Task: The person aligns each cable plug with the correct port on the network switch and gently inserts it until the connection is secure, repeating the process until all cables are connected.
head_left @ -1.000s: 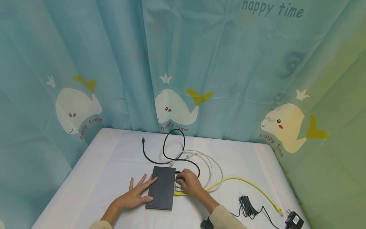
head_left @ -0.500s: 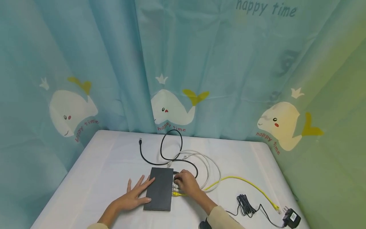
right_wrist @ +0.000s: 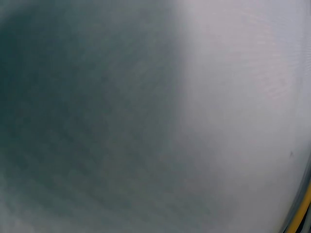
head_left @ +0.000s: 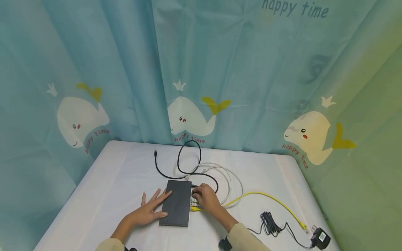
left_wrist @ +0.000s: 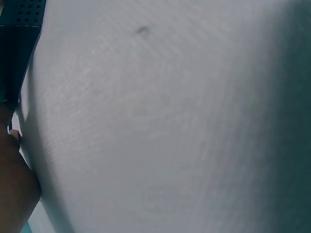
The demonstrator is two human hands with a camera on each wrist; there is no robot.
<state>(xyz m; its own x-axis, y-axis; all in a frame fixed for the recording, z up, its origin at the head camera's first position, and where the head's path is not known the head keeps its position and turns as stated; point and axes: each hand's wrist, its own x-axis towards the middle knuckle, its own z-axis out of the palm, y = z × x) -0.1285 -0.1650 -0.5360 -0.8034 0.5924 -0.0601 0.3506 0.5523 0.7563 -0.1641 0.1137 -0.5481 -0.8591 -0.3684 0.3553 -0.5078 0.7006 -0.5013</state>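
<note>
A flat black network switch [head_left: 176, 204] lies on the white table with its ports facing right. My left hand [head_left: 146, 213] rests on its left side with fingers spread; in the left wrist view, part of that hand [left_wrist: 17, 189] and the switch's perforated edge [left_wrist: 22, 48] show at the left. At the ports, my right hand [head_left: 208, 199] pinches a small black cable plug, mostly hidden by the fingers. A yellow network cable's plug [head_left: 194, 208] sits at the nearer end of the port row, with pale plugs beside it. Another black plug [head_left: 194, 185] is at the far end.
A black cable [head_left: 179, 164] loops behind the switch, its loose end at the left. White cable [head_left: 230, 174] coils to the right. The yellow cable [head_left: 276, 200] runs toward a black power adapter [head_left: 320, 238] with a bundled cord [head_left: 269, 223]. A curtain [head_left: 251, 69] stands behind.
Both hands keep their places at the switch, and the right fingers stay at the plug. The head view shifts slightly; otherwise little differs.
</note>
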